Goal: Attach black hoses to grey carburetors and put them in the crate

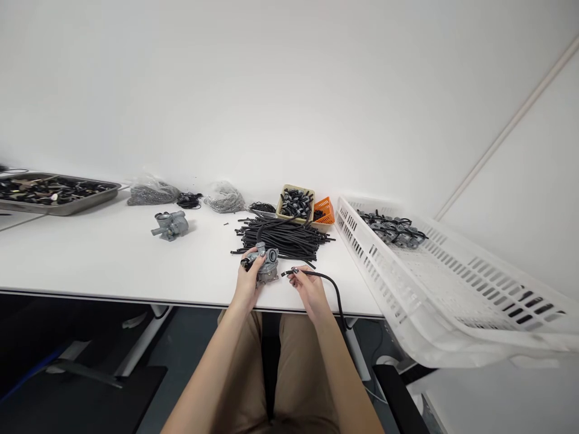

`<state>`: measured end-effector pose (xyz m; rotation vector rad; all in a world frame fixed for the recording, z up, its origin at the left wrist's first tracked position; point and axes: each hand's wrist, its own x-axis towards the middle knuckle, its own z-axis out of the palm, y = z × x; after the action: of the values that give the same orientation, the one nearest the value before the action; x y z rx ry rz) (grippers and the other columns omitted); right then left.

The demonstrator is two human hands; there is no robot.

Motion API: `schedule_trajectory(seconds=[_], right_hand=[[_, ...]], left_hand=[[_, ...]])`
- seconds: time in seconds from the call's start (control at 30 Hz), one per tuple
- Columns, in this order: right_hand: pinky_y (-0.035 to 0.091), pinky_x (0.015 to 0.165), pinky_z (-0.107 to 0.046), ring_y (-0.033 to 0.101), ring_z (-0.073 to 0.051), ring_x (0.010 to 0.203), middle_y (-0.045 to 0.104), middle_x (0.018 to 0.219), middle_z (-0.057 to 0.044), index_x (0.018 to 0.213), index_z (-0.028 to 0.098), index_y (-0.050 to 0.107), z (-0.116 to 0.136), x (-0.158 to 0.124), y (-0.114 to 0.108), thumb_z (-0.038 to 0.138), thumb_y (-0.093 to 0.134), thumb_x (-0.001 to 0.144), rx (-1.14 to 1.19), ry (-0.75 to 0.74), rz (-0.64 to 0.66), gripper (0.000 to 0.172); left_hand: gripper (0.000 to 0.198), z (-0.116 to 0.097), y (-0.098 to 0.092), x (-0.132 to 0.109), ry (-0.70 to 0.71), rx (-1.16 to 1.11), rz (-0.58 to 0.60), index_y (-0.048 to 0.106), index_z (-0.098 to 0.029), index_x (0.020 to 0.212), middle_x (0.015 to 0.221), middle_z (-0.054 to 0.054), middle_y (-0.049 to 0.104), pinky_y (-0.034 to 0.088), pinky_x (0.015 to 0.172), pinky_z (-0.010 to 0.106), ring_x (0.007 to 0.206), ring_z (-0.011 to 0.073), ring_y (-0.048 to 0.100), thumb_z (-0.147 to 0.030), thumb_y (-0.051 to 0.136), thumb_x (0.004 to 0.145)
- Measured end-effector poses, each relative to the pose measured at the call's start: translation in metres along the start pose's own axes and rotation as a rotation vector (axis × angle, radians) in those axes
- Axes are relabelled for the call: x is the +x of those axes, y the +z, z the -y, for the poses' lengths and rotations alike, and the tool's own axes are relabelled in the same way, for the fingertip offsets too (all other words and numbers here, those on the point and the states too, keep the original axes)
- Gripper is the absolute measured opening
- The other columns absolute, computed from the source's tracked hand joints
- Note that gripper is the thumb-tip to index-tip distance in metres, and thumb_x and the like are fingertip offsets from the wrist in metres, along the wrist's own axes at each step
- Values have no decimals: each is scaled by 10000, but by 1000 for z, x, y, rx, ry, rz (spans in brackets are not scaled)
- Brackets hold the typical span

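Note:
My left hand [248, 278] grips a small grey metal carburetor-like part [266, 264] at the front edge of the white table [113, 259]. My right hand [306, 286] pinches the end of a black rubber hose [330, 283], whose tip points at the part from a short gap to its right. The hose curves down over the table edge. Just behind both hands lies a heap of several black hoses [284, 238].
A second grey part [170, 225] lies to the left. Behind it are plastic bags of small pieces [149, 193], a beige box [296, 204] and an orange basket [324, 211]. A metal tray [54, 191] sits far left, a white crate [434, 271] with assembled parts on the right.

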<state>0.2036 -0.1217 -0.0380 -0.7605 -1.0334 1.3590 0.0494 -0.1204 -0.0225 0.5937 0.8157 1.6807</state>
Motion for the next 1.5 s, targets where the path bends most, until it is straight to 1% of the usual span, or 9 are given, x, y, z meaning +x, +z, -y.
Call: schedule_trajectory(seconds=[0.27,0.47,0.63,0.8,0.97,1.07,1.27,1.37,1.5], right_hand=[[461,693,-307,633,-160,668,726,680,-22,704,202,643,0,-4,0,395,812,681,-143,9,78,257],[513,734,-335,650,-167,677,729,684,-21,685,208,633,5,-7,2,396,814,684,-208,6,105,261],[528,749,-337,668,-171,693,733,701,-25,696,206,632,7,-9,5,404,823,684,-242,1,113,276],[526,746,-337,668,-170,697,743,727,-32,717,204,635,8,-10,5,399,810,705,-259,17,121,262],[518,723,-333,674,-182,713,744,737,-37,746,210,643,6,-9,2,431,814,701,-242,-8,150,283],[504,689,-327,663,-184,684,707,682,-19,773,215,653,4,-5,1,461,814,693,-214,-31,114,305],[461,616,-293,563,-141,600,624,640,31,764,231,582,-7,4,4,436,901,516,-165,-100,3,453],[451,612,-285,542,-135,596,601,635,49,800,253,519,-10,5,6,396,902,506,-149,-145,1,503],[433,594,-259,536,-118,608,616,738,40,854,258,491,-9,3,7,329,888,518,-141,-182,-16,525]], left_hand=[[622,-3,2,-2,16,9,-19,571,-247,1075,896,9,674,532,577,260,714,159,638,-422,880,563],[596,-4,2,-3,23,14,-14,558,-247,1086,929,23,674,519,560,254,740,176,655,-408,867,603],[575,0,1,-1,107,53,14,562,-237,1100,961,26,669,531,655,262,789,170,661,-390,859,633],[543,1,1,-1,127,83,16,571,-234,1079,940,17,671,527,693,265,796,161,649,-409,848,646],[563,-2,0,-3,56,43,25,556,-247,1094,944,20,673,536,632,262,767,174,667,-408,848,641],[559,-2,-2,-4,-5,12,89,555,-250,1105,914,20,670,540,596,274,735,185,670,-410,841,652],[468,-4,-6,-6,-57,22,275,634,-196,1056,904,39,686,522,634,242,744,168,647,-385,829,675],[449,-4,-9,-6,-85,62,327,650,-192,1061,869,37,686,496,600,229,727,172,638,-373,822,687],[439,-3,-11,-5,-103,74,375,654,-198,1064,819,22,667,485,606,222,716,163,628,-377,819,698]])
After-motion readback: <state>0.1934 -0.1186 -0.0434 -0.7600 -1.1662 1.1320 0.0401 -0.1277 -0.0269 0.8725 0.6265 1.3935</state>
